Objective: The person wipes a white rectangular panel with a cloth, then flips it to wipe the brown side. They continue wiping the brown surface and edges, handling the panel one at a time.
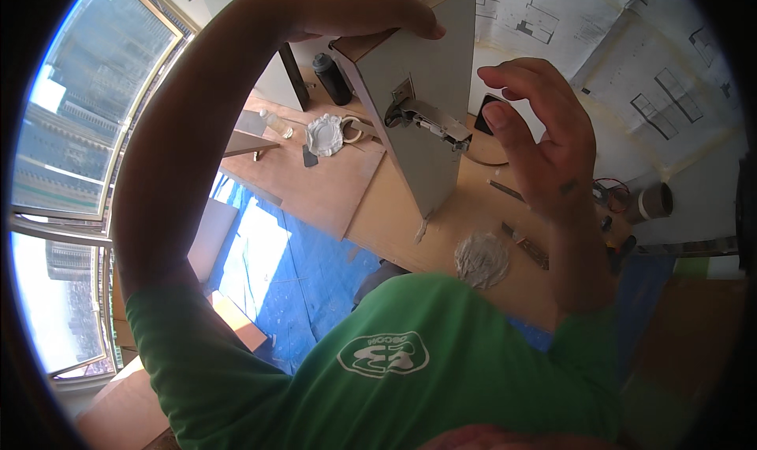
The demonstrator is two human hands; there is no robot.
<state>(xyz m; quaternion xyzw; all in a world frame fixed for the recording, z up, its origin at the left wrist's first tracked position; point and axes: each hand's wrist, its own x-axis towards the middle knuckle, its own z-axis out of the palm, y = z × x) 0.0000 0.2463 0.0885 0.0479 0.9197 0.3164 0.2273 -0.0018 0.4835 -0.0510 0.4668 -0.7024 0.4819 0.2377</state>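
Note:
A white door panel point(426, 63) with wood-coloured edges stands on end on the wooden worktop point(394, 221). My left hand point(371, 8) lies over its top edge, fingers wrapped round it and partly out of sight. Fixed to the panel's face is a metal cabinet hinge point(430, 121), its arm sticking out toward the right. Just right of the hinge, my right hand point(544, 134) is raised with curved fingers and thumb apart, and nothing shows between them.
Behind the panel are a dark bottle point(332, 79), crumpled white plastic point(324, 135) and a tape roll point(352, 130). A greyish crumpled round point(482, 259) and a knife point(525, 246) lie nearer. Blue sheeting point(315, 276) covers the floor; drawings point(544, 24) hang on the wall.

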